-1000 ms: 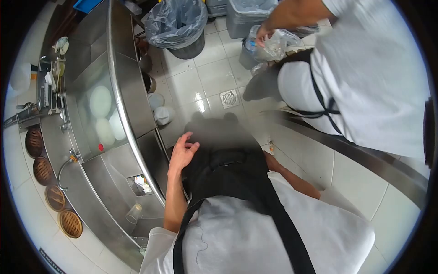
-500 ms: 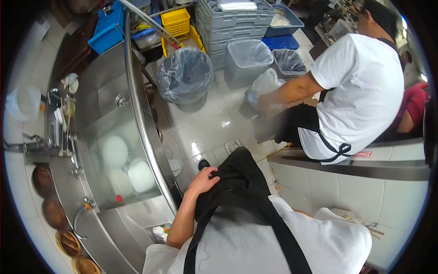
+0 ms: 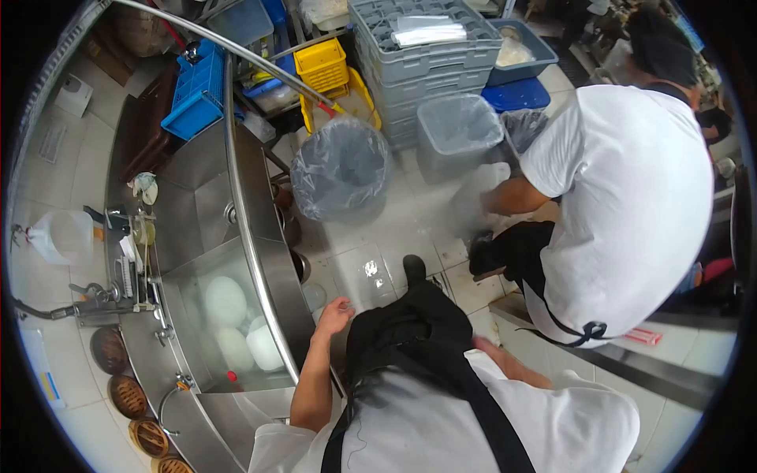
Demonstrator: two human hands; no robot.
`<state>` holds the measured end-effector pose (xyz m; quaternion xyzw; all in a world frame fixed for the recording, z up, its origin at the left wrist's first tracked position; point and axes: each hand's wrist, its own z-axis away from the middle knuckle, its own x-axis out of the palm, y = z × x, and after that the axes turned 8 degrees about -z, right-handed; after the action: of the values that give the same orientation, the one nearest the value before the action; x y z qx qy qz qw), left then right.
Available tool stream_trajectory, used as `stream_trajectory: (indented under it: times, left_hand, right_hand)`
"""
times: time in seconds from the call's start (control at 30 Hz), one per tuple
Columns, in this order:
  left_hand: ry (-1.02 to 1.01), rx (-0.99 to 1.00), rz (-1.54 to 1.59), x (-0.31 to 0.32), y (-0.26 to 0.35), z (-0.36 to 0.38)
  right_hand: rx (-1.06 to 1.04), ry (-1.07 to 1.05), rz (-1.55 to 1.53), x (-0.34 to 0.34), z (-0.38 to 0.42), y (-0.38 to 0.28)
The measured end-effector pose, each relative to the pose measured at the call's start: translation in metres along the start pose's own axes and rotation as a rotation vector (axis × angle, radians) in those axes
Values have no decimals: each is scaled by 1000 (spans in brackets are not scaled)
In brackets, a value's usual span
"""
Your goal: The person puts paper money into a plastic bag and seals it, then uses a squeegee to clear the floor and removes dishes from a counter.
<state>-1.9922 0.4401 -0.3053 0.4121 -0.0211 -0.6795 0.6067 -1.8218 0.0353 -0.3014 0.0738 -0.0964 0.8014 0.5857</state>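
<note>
- The person's left hand hangs with fingers apart and loose, holding nothing, just beside the rounded steel rim of the long sink worktop and the black apron.
- The right hand is mostly hidden behind the apron at three o'clock; I cannot tell how its fingers stand.
- White round plates lie under water at nine o'clock.
- A co-worker in a white shirt bends over at two o'clock, near the bag-lined bin.

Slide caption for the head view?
Left hand open by the sink rim; a co-worker bends nearby.
</note>
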Motion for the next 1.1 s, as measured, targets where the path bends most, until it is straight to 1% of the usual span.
stream_trajectory:
  times: [0.03,0.07,0.1,0.13,0.17,0.2,0.23,0.27,0.33,0.4,0.43,0.5,0.53,0.6,0.63,0.7,0.73,0.77,0.8,0.83,0.87,0.9,0.93,0.97,1.0,1.03,1.07,1.1]
  left_hand:
    - [-4,-100,38,10,-11,4]
    - [-67,-195,196,27,-46,-9]
    - [-41,-152,357,45,-79,-8]
    - [5,-232,234,58,-109,-5]
    - [43,-310,115,74,-122,4]
    - [85,-422,150,81,-110,24]
    - [140,-522,181,78,-94,35]
    - [230,-458,279,80,-82,37]
    - [409,-330,461,85,-48,50]
    - [376,-177,465,34,75,64]
    - [270,-70,396,22,101,61]
    - [58,143,250,9,130,53]
    - [69,139,141,9,135,40]
    - [82,142,-90,6,139,8]
    - [26,173,-168,2,141,-8]
    - [-85,260,-321,-6,151,-44]
    - [-190,241,-122,-25,173,-55]
    - [-189,334,-111,-35,182,-64]
    - [-195,425,-102,-44,189,-69]
    - [-197,519,-96,-55,195,-75]
    - [-178,460,-285,-59,206,-78]
    - [-115,421,-364,-62,210,-87]
    - [-102,425,-465,-62,209,-109]
    - [-91,432,-569,-63,209,-136]
    - [22,468,-521,-69,211,-154]
    - [126,631,-505,-83,219,-164]
    - [106,667,-507,-88,227,-164]
    - [94,701,-514,-93,237,-166]
  right_hand:
    - [-4,31,-87,-10,-26,-13]
    - [-49,47,-212,-17,-60,-32]
    - [-36,6,-280,-23,-75,-52]
    - [7,60,-284,-11,-64,-78]
    - [-84,43,-110,-23,-84,-90]
    - [-255,-46,-65,-40,-119,-92]
    - [-414,224,464,-26,-94,-124]
    - [-675,398,622,-17,-98,-135]
    - [-648,361,317,55,-20,-182]
    - [-635,238,346,65,-14,-208]
    - [-639,172,358,74,-13,-226]
    - [-512,-5,453,103,4,-263]
    - [-445,-94,492,120,16,-277]
    - [-292,-380,660,170,56,-295]
    - [-220,-517,733,192,65,-296]
    - [-251,-728,972,221,66,-286]
    - [-424,-736,1118,223,58,-275]
    - [-598,-736,1267,223,51,-266]
    - [-819,-675,1385,229,56,-266]
    - [-780,-642,1333,233,61,-267]
    - [-753,-615,1289,240,63,-273]
    - [-727,-594,1241,248,64,-278]
    - [-731,-619,1164,253,59,-278]
    - [-719,-590,1193,262,53,-279]
    - [-701,-557,1217,272,45,-277]
    - [-676,-522,1238,280,34,-274]
    - [-839,-445,1284,285,10,-264]
    - [-714,-393,1516,295,-20,-265]
